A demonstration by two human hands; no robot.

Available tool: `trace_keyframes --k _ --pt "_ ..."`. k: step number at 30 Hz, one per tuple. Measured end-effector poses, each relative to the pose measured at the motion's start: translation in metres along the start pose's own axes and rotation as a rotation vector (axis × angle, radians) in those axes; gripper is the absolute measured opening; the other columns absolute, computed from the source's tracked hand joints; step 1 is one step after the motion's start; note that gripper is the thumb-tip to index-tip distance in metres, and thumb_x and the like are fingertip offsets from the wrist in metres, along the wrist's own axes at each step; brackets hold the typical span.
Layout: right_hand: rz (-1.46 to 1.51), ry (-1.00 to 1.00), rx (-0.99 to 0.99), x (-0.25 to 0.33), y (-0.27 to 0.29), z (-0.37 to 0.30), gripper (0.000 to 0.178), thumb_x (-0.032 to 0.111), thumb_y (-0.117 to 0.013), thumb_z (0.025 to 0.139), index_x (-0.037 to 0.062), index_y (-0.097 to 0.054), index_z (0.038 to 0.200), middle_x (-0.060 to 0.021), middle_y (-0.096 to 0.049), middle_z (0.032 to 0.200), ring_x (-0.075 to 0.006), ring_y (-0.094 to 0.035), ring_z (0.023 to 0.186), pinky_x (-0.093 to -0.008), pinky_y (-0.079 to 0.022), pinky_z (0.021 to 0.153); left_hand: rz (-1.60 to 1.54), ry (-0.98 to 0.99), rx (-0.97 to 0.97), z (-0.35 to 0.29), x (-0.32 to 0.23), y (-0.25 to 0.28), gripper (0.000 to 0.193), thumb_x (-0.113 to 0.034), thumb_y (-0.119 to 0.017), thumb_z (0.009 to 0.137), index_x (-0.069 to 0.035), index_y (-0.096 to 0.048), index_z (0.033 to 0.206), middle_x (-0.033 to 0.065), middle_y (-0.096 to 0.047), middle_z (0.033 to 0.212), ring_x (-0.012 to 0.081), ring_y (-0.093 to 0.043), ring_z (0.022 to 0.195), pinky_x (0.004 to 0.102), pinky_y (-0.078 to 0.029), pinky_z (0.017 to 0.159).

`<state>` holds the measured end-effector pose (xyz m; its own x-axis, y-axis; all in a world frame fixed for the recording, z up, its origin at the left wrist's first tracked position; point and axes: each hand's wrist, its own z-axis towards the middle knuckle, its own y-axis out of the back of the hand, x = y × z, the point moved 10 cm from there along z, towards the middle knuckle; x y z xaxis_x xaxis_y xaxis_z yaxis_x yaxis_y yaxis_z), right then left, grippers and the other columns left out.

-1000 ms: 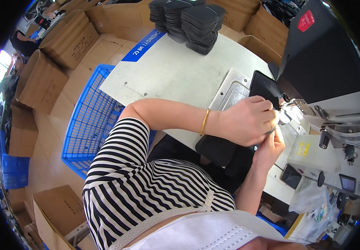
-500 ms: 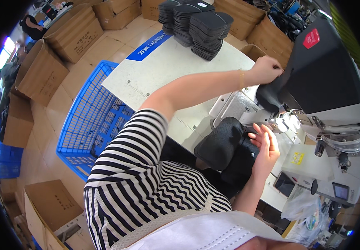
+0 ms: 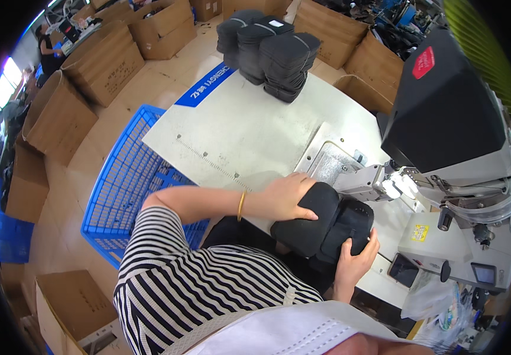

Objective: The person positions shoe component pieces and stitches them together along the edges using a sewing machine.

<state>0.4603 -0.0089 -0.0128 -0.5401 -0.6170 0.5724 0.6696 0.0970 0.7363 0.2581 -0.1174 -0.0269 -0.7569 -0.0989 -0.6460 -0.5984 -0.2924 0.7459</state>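
Two groups of black padded fabric pieces lie side by side at the table's near edge, in front of the sewing machine point(image 3: 445, 112). My left hand point(image 3: 291, 198) grips the left black padded pieces point(image 3: 310, 228), its thumb on top and its fingers at the far edge. Around the outer side of the right black padded pieces point(image 3: 353, 225) my right hand point(image 3: 357, 260) is closed, thumb pressed on top. Beyond both hands sits the machine's bare metal bed plate point(image 3: 333, 163), beside the lit needle area point(image 3: 400, 184). The pieces' undersides are hidden.
Several tied stacks of black pieces point(image 3: 285, 56) stand at the white table's point(image 3: 208, 127) far end. A blue plastic basket point(image 3: 122, 177) is at the left. Cardboard boxes point(image 3: 104, 62) line the floor. A small screen point(image 3: 483, 273) and plastic bags point(image 3: 430, 296) are at right.
My left hand has come back from the machine head to the near black pieces. My right hand has lowered and closed on them. The dark piece beside the machine head has left that spot.
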Motion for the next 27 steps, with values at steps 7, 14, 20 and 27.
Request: trace_keyframes --k 7,14,20,27 --pt "-0.142 0.105 -0.127 0.005 0.01 -0.013 0.057 0.011 -0.071 0.081 -0.0038 -0.049 0.132 -0.0193 -0.054 0.12 -0.0366 -0.05 0.116 -0.0459 -0.037 0.1 0.326 -0.324 -0.278 -0.01 -0.06 0.021 0.06 -0.031 -0.077 0.075 -0.003 -0.056 0.123 0.0133 -0.054 0.12 0.0304 -0.05 0.115 0.0448 -0.042 0.096" --pt "-0.22 0.143 -0.102 0.022 0.015 -0.005 0.061 0.015 -0.077 0.076 -0.0031 -0.052 0.129 -0.0155 -0.054 0.114 -0.0324 -0.051 0.108 -0.0453 -0.037 0.096 -0.029 -0.148 -0.048 0.01 -0.031 0.001 0.048 -0.02 -0.075 0.079 -0.005 -0.052 0.119 0.0135 -0.063 0.102 0.0328 -0.059 0.097 0.0388 -0.042 0.089" --pt "-0.246 0.286 -0.173 0.033 0.025 0.002 0.042 0.007 -0.074 0.079 -0.0023 -0.057 0.116 -0.0162 -0.058 0.11 -0.0329 -0.052 0.106 -0.0461 -0.037 0.096 -0.075 -0.246 -0.087 0.017 -0.043 0.008 0.046 -0.015 -0.077 0.075 -0.004 -0.054 0.113 0.0156 -0.065 0.099 0.0326 -0.062 0.097 0.0415 -0.045 0.083" --pt "0.279 0.184 -0.689 0.006 0.085 -0.027 0.021 0.002 -0.058 0.095 -0.0047 -0.059 0.114 -0.0151 -0.061 0.115 -0.023 -0.059 0.105 -0.0333 -0.045 0.095 -1.291 0.466 0.053 0.017 -0.007 0.021 0.025 -0.005 -0.072 0.084 -0.001 -0.069 0.109 0.0085 -0.072 0.099 0.0163 -0.07 0.089 0.0307 -0.057 0.081"
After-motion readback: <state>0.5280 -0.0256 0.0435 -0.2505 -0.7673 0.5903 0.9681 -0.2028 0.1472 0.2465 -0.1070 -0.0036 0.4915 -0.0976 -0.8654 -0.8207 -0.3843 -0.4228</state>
